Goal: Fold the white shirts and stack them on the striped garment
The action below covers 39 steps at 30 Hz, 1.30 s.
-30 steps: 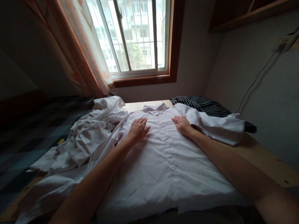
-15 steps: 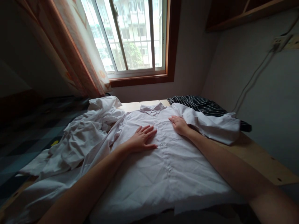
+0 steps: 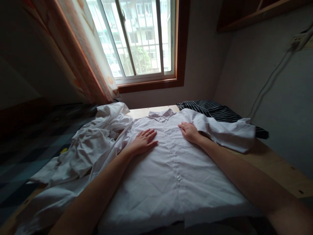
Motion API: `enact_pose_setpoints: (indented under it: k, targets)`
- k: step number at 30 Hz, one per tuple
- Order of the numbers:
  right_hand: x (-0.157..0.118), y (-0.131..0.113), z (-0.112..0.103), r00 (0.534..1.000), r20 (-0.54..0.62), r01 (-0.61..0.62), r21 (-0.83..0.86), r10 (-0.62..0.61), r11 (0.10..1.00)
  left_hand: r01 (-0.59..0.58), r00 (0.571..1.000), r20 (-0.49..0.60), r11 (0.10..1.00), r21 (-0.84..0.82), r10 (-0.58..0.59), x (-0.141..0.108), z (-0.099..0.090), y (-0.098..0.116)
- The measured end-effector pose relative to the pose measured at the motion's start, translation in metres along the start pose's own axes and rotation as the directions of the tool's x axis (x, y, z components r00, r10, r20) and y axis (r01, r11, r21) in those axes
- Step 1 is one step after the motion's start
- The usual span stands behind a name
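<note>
A white buttoned shirt (image 3: 156, 182) lies front up on a wooden board, its collar toward the window. My left hand (image 3: 143, 141) rests flat on the shirt's chest, left of the button line, with its fingers spread. On the other side of the buttons, my right hand (image 3: 189, 132) lies on the chest near the pocket, fingers extended and holding nothing. One sleeve (image 3: 227, 130) stretches out to the right; the other runs down the left side.
Crumpled white cloth (image 3: 90, 143) lies at the left beside a dark checked cover (image 3: 26, 147). Black striped fabric (image 3: 212, 109) sits behind the right sleeve. The wooden board (image 3: 274, 160) shows at the right. A window and curtain (image 3: 80, 55) are beyond.
My left hand has shifted slightly left and up across the shirt. My right hand stays at about the same spot on the chest. The view has moved a little.
</note>
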State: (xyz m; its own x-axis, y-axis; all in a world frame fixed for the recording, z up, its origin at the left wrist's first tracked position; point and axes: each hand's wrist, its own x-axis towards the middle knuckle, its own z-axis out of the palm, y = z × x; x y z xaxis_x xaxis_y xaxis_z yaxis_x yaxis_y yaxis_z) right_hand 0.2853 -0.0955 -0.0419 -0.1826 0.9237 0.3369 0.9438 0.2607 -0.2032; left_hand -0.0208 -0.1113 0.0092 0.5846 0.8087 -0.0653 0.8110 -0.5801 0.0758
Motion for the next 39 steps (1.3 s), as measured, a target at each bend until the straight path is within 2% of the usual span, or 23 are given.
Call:
enact_pose_setpoints:
  k: [4, 6, 9, 12, 15, 19, 23, 29, 32, 35, 37, 39]
  targets:
    - [-0.001, -0.003, -0.003, 1.0, 0.024, -0.006, -0.014, 0.007, 1.0, 0.225, 0.973, -0.056, 0.974, 0.038, -0.223, 0.001, 0.0, -0.012]
    - [-0.001, -0.005, -0.007, 0.999, 0.041, -0.018, -0.021, 0.019, 1.0, 0.292, 0.954, -0.08, 0.955, 0.045, -0.288, 0.001, -0.001, -0.012]
    - [-0.004, -0.01, -0.017, 1.0, 0.008, -0.018, -0.023, 0.019, 1.0, 0.311, 0.948, -0.086, 0.949, 0.05, -0.306, 0.0, -0.001, -0.009]
    - [-0.013, -0.024, -0.025, 0.994, -0.013, 0.11, 0.01, -0.11, 0.994, 0.303, 0.951, -0.073, 0.951, 0.059, -0.299, 0.0, -0.001, -0.008]
    - [-0.026, -0.048, -0.026, 0.969, 0.076, 0.23, 0.058, -0.234, 0.972, 0.294, 0.955, -0.062, 0.953, 0.068, -0.29, 0.0, -0.001, -0.009]
    - [-0.035, -0.067, -0.023, 0.956, 0.226, 0.175, 0.075, -0.188, 0.982, 0.292, 0.955, -0.065, 0.954, 0.073, -0.288, 0.0, -0.001, -0.008]
    - [-0.026, -0.05, -0.023, 0.956, 0.267, 0.114, 0.051, -0.124, 0.992, 0.29, 0.956, -0.07, 0.953, 0.085, -0.284, 0.0, -0.002, -0.008]
    - [-0.015, -0.019, -0.019, 0.97, 0.235, -0.055, -0.035, 0.062, 0.998, 0.287, 0.957, -0.077, 0.954, 0.088, -0.281, -0.002, -0.002, -0.008]
    - [-0.014, -0.016, -0.015, 0.978, 0.196, -0.058, -0.043, 0.066, 0.997, 0.333, 0.936, -0.175, 0.928, 0.17, -0.304, -0.005, -0.001, 0.004]
    - [-0.014, -0.014, -0.011, 0.983, 0.174, -0.049, -0.039, 0.055, 0.998, 0.357, 0.92, -0.287, 0.874, 0.329, -0.268, -0.006, -0.004, 0.023]
    - [-0.013, -0.013, -0.01, 0.984, 0.174, -0.043, -0.038, 0.049, 0.998, 0.344, 0.927, -0.285, 0.854, 0.391, -0.243, -0.009, -0.011, 0.033]
    - [-0.013, -0.011, -0.009, 0.984, 0.171, -0.045, -0.041, 0.051, 0.998, 0.365, 0.921, -0.281, 0.848, 0.383, -0.269, -0.014, -0.024, 0.036]
